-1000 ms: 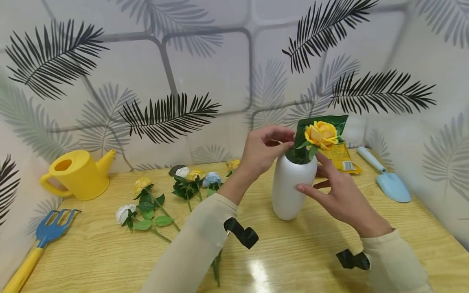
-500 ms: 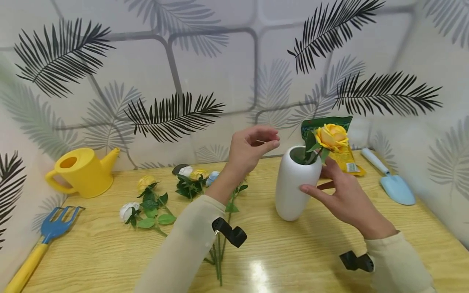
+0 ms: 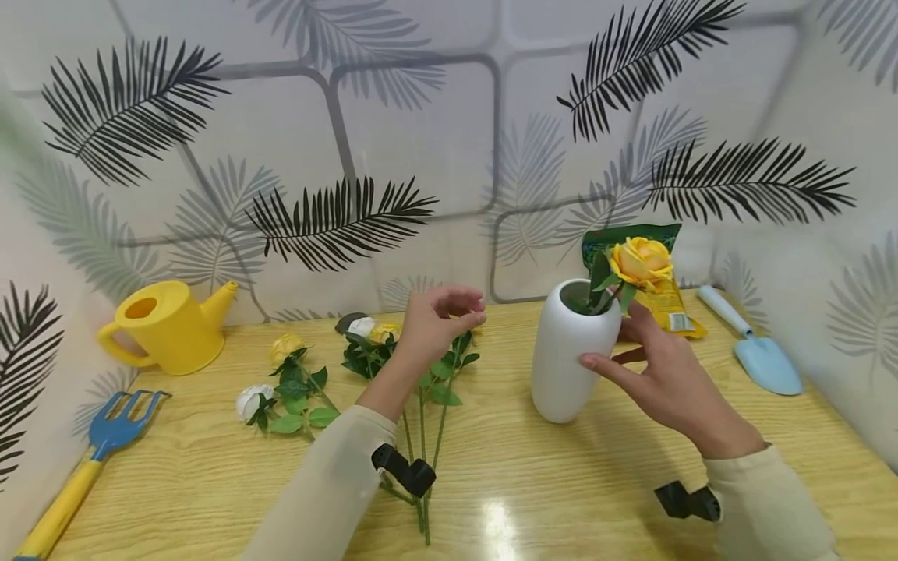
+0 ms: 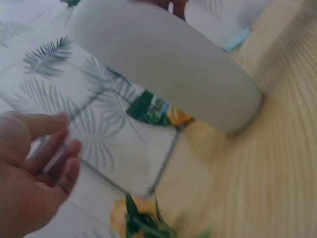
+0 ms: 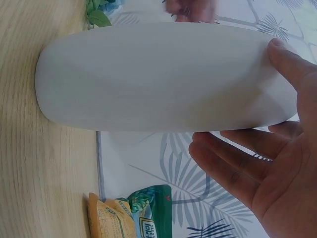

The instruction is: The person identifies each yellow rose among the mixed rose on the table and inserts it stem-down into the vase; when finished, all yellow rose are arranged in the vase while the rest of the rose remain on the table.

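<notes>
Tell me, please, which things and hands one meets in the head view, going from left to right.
Blue-and-yellow fork, yellow watering can, nearer white rose, left hand, white vase, right hand, light blue trowel.

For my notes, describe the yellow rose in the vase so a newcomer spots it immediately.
On the wood-grain table, right of centre in the head view, is a white vase held by the right hand. The yellow rose leans out over its mouth's right side. Unlike the other yellow roses, which lie on the table, this one sits in the vase.

Left fingers (image 4: 70,174) loosely curled
</notes>
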The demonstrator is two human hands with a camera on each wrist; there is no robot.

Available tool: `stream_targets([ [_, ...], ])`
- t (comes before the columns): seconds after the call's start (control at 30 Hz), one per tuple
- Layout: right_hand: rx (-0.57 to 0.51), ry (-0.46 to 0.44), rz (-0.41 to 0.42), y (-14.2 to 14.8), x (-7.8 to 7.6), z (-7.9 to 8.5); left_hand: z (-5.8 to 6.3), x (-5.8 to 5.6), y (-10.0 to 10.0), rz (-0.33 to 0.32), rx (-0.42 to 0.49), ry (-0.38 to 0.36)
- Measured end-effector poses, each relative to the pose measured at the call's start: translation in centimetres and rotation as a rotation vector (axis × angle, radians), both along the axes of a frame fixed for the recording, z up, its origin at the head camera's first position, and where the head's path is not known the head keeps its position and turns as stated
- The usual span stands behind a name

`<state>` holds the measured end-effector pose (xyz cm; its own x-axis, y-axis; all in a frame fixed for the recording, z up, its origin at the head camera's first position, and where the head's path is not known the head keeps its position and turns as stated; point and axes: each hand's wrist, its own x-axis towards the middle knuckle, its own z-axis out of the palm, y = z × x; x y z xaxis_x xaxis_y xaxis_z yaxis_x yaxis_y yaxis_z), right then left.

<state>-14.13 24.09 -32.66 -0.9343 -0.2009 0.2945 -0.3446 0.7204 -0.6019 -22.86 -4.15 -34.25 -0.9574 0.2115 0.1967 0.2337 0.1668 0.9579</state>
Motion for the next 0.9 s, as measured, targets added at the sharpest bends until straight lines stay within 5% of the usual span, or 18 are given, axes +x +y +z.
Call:
stream_targets([
  [0.23, 0.005, -0.001, -0.006, 0.3, 0.0, 0.0, -3.8, 0.6, -1.6, -0.004, -0.279, -0.095],
  [0.57, -0.002, 0.007, 0.003, 0.2, -0.1, -0.1, -5.6, 1.7, -1.3, 0.109, -0.630, 0.058],
  [0.9, -0.009, -0.004, -0.002, 0.1, -0.2, 0.0, -6.0, 1.2, -0.5, 0.128, -0.696, 0.095],
])
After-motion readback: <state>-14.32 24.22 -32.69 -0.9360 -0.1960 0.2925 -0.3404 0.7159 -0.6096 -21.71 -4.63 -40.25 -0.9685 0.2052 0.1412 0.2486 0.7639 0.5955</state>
